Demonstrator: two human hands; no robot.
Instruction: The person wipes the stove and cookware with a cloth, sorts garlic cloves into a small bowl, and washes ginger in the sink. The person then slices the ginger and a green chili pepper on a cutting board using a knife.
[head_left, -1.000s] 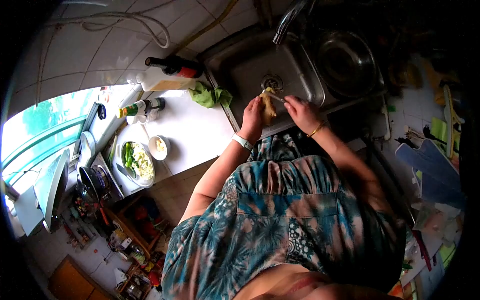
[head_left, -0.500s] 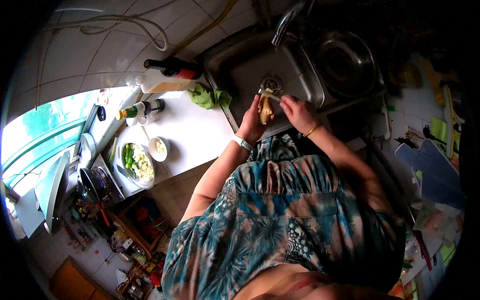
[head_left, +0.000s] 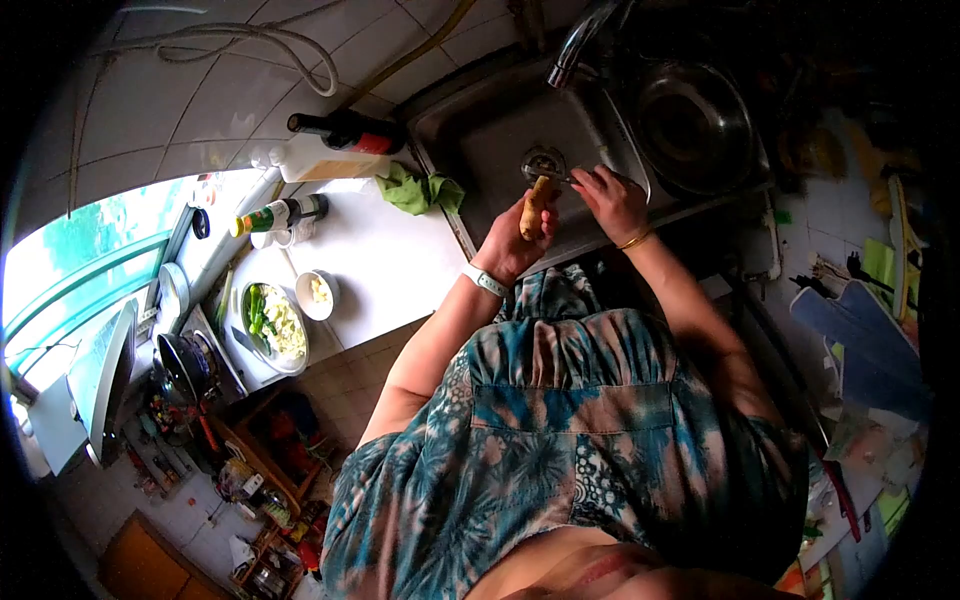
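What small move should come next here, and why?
Probably one short, light stroke of the thin tool at the knobbly root's upper end: the left hand grips the root over the sink, and the right hand holds the tool beside that end. Whether they touch is unclear.

No readable text or labels anywhere.

Kitchen, likely a home | steel sink (head_left: 500,130) as landmark | faucet (head_left: 562,70) above it | counter (head_left: 390,265) beside it, bearing food bowls | wok (head_left: 180,368) on stove (head_left: 213,362) beyond counter
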